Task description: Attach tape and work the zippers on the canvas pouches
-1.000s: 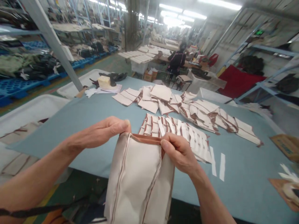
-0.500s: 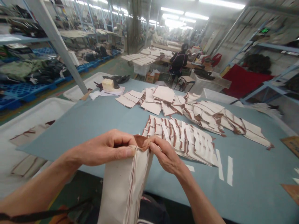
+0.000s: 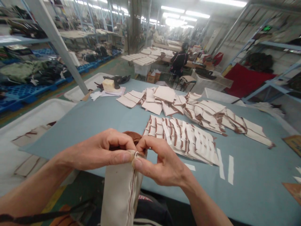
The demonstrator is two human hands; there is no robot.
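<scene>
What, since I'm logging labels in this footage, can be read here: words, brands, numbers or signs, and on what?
Nothing can be read with certainty.
Green lit panel, upper right: too small and blurred.
Brown cardboard, right edge: marking too blurred.
Brown carton, background: mark too small.
Red-and-white marking on dark cloth, bottom: partly hidden, illegible.
Held cream fabric piece: no lettering visible.

hands (image 3: 94,154): 2 | held fabric piece (image 3: 117,191): 1 | long strips (image 3: 230,170) beside stack (image 3: 160,127): 2 | co-worker (image 3: 179,61): 1
</scene>
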